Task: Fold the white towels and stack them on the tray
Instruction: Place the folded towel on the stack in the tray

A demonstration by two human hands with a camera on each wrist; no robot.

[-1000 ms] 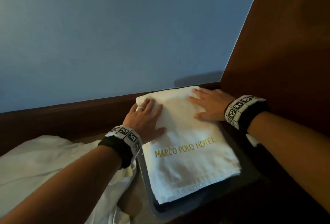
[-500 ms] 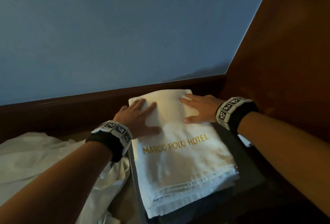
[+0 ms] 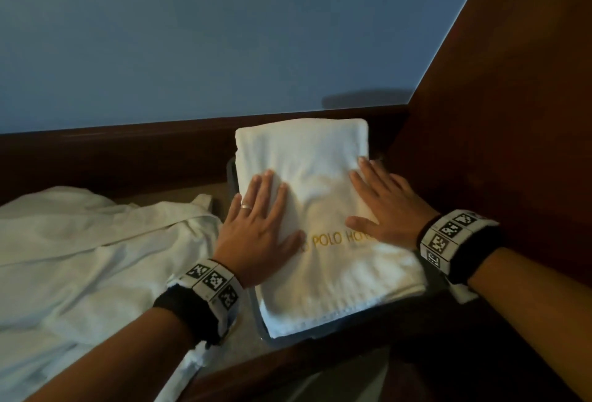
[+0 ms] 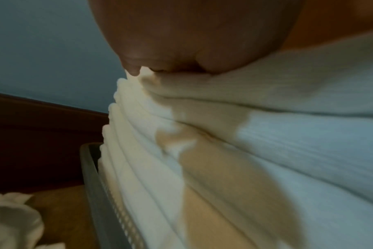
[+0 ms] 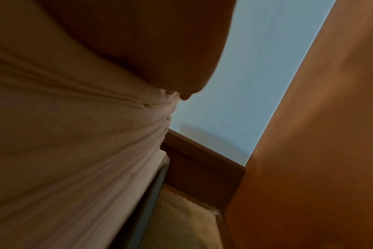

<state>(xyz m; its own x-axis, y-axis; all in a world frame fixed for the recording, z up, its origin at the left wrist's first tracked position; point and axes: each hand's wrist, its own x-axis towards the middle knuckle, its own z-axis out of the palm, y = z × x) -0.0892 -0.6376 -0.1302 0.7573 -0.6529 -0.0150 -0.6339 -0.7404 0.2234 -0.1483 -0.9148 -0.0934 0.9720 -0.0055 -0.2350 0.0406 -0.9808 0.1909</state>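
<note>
A folded white towel (image 3: 315, 196) lies on top of a stack in a grey tray (image 3: 231, 167), which sits in the corner where the blue wall (image 3: 224, 33) meets the brown wooden panel (image 3: 499, 132). In the head view the stack fills the middle, running from about 12 o'clock to 6 o'clock, with gold lettering across it partly covered by both hands.

The left hand (image 3: 256, 228) rests flat on the towel at its 9 o'clock edge, fingers straight and slightly spread, thumb out toward 3 o'clock; a ring (image 3: 246, 207) sits on one finger. The right hand (image 3: 382, 206) lies flat at the towel's 3 o'clock edge, fingers straight and close together pointing toward 11 o'clock, thumb spread toward 9 o'clock. Neither hand curls round the cloth.

The left wrist view shows the palm (image 4: 192, 33) pressing on the layered edges of the stack (image 4: 224, 151), with the tray's rim (image 4: 96, 193) just beside them at 7 o'clock. The right wrist view shows the other side of the stack (image 5: 74, 143) under the palm (image 5: 143, 42), and the tray wall (image 5: 151, 193) below it.

At 9 o'clock from the tray, a loose heap of white cloth (image 3: 96, 257) lies on the floor, close to the tray. Both wrists carry bands (image 3: 213, 283) with black-and-white markers.
</note>
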